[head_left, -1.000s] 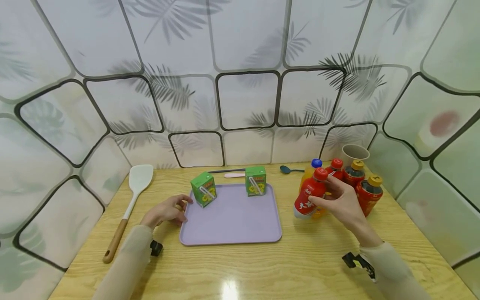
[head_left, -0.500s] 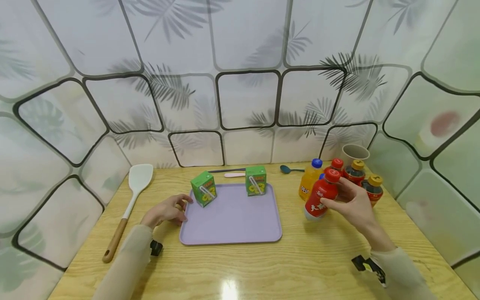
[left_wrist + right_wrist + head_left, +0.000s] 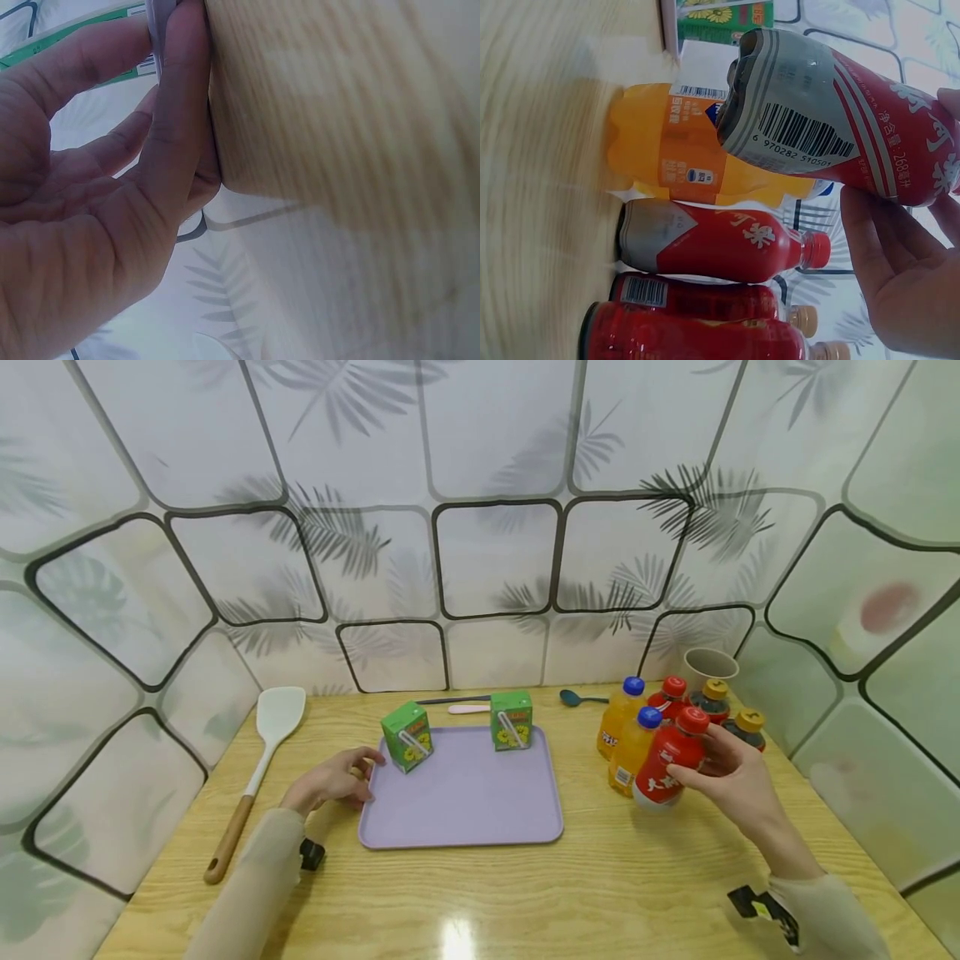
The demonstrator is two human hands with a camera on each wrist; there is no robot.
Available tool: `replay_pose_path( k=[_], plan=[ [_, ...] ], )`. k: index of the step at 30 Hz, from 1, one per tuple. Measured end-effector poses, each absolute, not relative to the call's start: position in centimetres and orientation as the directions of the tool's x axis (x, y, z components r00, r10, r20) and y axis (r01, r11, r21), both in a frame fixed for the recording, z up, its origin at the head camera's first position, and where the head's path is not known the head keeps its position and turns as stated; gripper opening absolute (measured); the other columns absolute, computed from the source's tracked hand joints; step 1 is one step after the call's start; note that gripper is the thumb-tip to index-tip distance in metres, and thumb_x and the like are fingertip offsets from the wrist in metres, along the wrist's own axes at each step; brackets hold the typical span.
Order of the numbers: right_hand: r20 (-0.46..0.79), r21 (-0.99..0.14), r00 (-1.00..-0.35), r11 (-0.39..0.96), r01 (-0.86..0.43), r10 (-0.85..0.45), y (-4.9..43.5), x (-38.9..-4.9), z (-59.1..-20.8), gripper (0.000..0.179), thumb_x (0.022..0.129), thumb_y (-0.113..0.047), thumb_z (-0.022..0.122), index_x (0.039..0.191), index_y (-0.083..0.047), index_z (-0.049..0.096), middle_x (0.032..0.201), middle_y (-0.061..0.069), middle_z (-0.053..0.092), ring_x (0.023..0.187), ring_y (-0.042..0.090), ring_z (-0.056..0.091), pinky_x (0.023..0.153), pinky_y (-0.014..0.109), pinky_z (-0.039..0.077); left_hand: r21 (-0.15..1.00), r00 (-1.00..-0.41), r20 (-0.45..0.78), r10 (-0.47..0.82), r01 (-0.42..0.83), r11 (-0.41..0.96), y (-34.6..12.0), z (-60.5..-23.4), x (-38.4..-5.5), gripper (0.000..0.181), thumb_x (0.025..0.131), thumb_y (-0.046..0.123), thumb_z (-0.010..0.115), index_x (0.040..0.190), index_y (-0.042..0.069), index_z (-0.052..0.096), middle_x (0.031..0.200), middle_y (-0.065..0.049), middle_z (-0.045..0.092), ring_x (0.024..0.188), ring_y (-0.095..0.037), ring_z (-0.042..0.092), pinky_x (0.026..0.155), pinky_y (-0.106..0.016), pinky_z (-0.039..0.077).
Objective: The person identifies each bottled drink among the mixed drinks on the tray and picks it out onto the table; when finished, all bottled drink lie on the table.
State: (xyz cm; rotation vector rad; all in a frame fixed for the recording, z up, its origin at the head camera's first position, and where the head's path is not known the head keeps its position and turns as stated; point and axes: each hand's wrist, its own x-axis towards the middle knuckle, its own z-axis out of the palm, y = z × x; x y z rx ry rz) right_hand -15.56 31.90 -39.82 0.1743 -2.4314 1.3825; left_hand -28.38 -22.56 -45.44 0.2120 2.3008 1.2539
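My right hand [image 3: 738, 781] grips a red drink bottle [image 3: 670, 756] by its upper side. The bottle leans, and in the right wrist view its base is raised off the table. Two orange drink bottles [image 3: 634, 750] with blue caps stand just left of it. Behind it are another red bottle [image 3: 720, 240] and two gold-capped dark drink bottles [image 3: 745, 731], partly hidden by the hand. My left hand [image 3: 337, 781] pinches the left rim of a lilac tray [image 3: 465, 793]. Two green drink cartons [image 3: 407, 739] with straws stand by the tray's far edge, one at the corner.
A white spatula [image 3: 277, 718] with a wooden handle lies at the left. Behind the tray lie a dark thin stick [image 3: 453, 700] and a pink-handled utensil [image 3: 468, 709]. A dark spoon [image 3: 572, 698] and a beige cup [image 3: 708, 664] are at the back right, near the patterned curtain [image 3: 495, 560].
My right hand has carried the red bottle rightward and slightly nearer, so both orange bottles now show. The left hand and the tray have stayed put.
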Motion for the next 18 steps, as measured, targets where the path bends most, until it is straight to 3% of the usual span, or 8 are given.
replay_pose_path(
  k=[6, 18],
  plan=[
    [0.340, -0.813, -0.937, 0.524, -0.253, 0.075, 32.3, -15.4, -40.0, 0.058, 0.086, -0.009, 0.074, 0.138, -0.002, 0.049, 0.107, -0.032, 0.058, 0.088, -0.007, 0.061, 0.075, 0.009, 0.052, 0.826, -0.861, -0.345, 0.372, -0.091, 0.556, -22.7, -45.4, -28.3, 0.062, 0.074, -0.009, 0.066, 0.132, 0.000, 0.047, 0.107, -0.016, 0.043, 0.072, -0.018, 0.058, 0.065, -0.030, 0.058],
    [0.314, -0.836, -0.943, 0.504, -0.218, 0.112, 33.6, -15.4, -40.5, 0.058, 0.087, -0.008, 0.073, 0.139, -0.015, 0.049, 0.105, -0.032, 0.058, 0.081, -0.003, 0.063, 0.061, 0.023, 0.059, 0.822, -0.863, -0.345, 0.368, -0.089, 0.562, -22.8, -45.6, -28.4, 0.063, 0.074, -0.008, 0.067, 0.132, 0.001, 0.047, 0.108, -0.017, 0.044, 0.073, -0.018, 0.058, 0.066, -0.031, 0.058]
  ],
)
